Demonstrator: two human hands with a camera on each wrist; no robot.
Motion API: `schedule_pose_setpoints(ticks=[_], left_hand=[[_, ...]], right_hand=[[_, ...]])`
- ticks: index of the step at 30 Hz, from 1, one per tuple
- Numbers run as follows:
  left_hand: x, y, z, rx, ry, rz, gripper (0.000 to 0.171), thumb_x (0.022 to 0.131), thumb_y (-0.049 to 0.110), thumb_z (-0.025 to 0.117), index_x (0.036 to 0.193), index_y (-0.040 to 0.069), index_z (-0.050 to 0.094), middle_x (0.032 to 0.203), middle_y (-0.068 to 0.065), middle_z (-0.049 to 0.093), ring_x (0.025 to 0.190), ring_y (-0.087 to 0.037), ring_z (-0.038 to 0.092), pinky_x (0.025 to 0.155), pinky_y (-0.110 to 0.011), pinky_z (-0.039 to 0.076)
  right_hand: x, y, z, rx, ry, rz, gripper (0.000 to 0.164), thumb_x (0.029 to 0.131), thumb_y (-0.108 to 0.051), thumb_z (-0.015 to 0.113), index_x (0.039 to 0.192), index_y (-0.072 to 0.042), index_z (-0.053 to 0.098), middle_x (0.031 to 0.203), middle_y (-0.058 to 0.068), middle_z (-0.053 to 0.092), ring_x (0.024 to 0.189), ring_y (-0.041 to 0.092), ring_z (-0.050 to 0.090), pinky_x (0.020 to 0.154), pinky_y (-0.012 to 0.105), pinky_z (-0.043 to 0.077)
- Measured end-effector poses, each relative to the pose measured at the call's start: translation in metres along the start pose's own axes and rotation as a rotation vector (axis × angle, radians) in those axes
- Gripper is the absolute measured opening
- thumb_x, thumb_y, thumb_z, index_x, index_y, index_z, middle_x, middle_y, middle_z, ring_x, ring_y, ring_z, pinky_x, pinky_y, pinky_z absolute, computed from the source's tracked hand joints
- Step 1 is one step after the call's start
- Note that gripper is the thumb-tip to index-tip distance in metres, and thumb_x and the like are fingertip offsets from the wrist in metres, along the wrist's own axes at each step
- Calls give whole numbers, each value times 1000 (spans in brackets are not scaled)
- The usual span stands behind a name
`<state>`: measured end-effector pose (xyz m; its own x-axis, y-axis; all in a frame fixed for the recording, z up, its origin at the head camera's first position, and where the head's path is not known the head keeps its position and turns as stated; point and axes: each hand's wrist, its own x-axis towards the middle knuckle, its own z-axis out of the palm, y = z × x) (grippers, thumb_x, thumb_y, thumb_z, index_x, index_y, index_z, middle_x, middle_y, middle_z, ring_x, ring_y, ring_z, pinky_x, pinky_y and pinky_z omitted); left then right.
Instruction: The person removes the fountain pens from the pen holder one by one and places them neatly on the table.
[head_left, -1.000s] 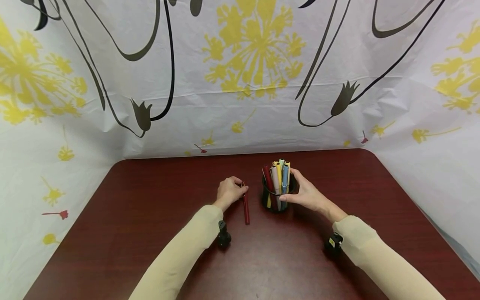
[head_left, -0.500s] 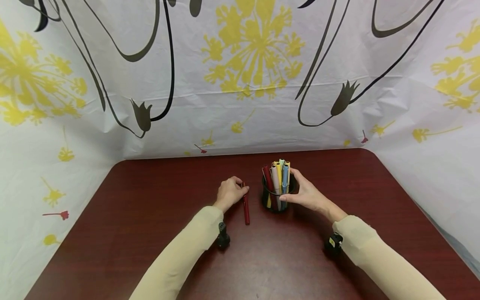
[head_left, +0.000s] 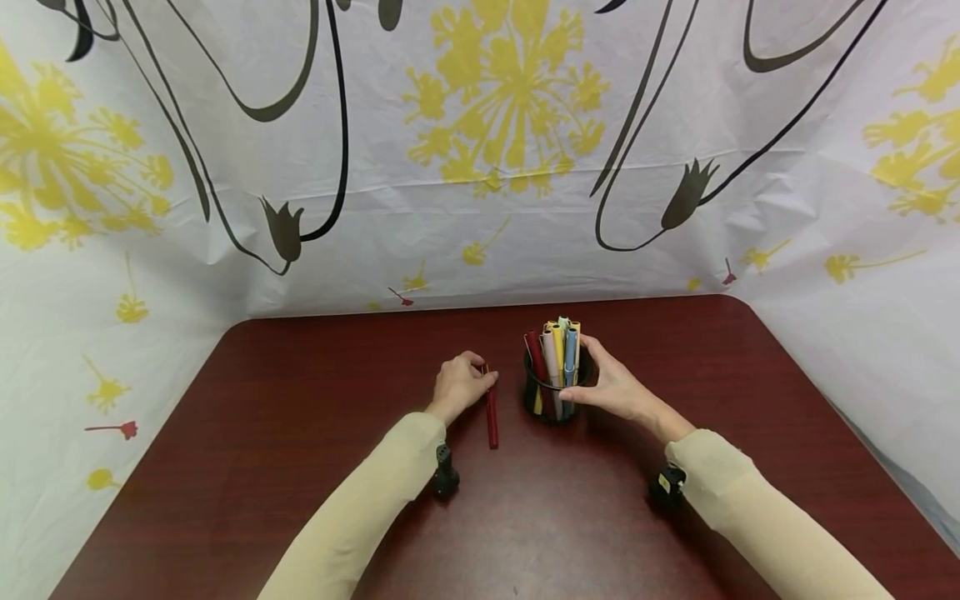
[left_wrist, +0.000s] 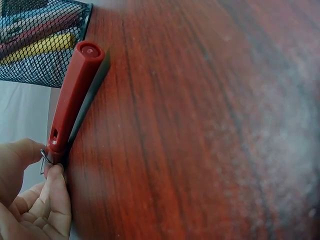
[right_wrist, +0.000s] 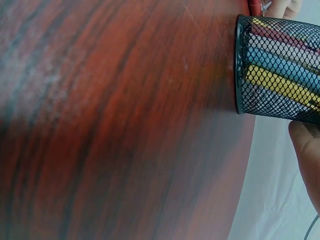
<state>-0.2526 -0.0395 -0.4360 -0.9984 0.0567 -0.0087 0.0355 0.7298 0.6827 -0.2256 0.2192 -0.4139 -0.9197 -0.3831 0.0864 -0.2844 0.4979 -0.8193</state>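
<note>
A red pen lies on the dark wood table, its length pointing toward me. My left hand pinches its far end between thumb and fingers. In the left wrist view, the pen's metal clip shows beside the thumb, and the fingers cover that end. Just to the right, a black mesh pen holder stands upright with several red, yellow, white and blue pens in it. My right hand grips the holder from its right side, thumb in front; its other fingers are partly hidden behind the holder.
The reddish-brown table has rounded far corners. Behind and beside it hangs a white curtain with yellow and grey flower prints. A small black camera sits at the left wrist, another camera at the right.
</note>
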Motion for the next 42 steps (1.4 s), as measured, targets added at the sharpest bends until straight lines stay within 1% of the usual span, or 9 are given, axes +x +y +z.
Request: schedule_pose_setpoints(ticks=[12, 20, 29, 42], left_hand=[[-1, -1, 1, 21, 12, 8, 35, 84, 29, 71, 111, 8, 64, 92, -5, 67, 83, -21, 62, 75, -37, 52], [0, -3, 2, 30, 26, 21, 35, 84, 27, 71, 111, 7, 63, 90, -5, 65, 81, -20, 61, 74, -36, 51], [-1, -4, 2, 30, 28, 7, 36, 85, 26, 71, 114, 8, 63, 92, -5, 65, 84, -21, 62, 76, -37, 51], [-1, -4, 1, 24, 26, 4, 36, 85, 26, 70, 115, 8, 63, 92, -6, 65, 84, -21, 62, 76, -37, 51]], right_hand=[[0, 0, 0, -13, 0, -5, 94, 79, -29, 75, 148, -3, 17, 150, 22, 24, 138, 39, 22, 105, 63, 25], [0, 0, 0, -23, 2, 6, 95, 79, -31, 75, 148, -4, 17, 151, 22, 22, 139, 40, 21, 105, 64, 24], [0, 0, -1, -23, -7, 24, 95, 80, -32, 75, 149, -5, 16, 153, 21, 19, 139, 41, 18, 104, 63, 26], [0, -1, -1, -15, -5, 24, 95, 79, -32, 75, 149, -5, 15, 153, 21, 19, 139, 41, 18, 104, 64, 26]])
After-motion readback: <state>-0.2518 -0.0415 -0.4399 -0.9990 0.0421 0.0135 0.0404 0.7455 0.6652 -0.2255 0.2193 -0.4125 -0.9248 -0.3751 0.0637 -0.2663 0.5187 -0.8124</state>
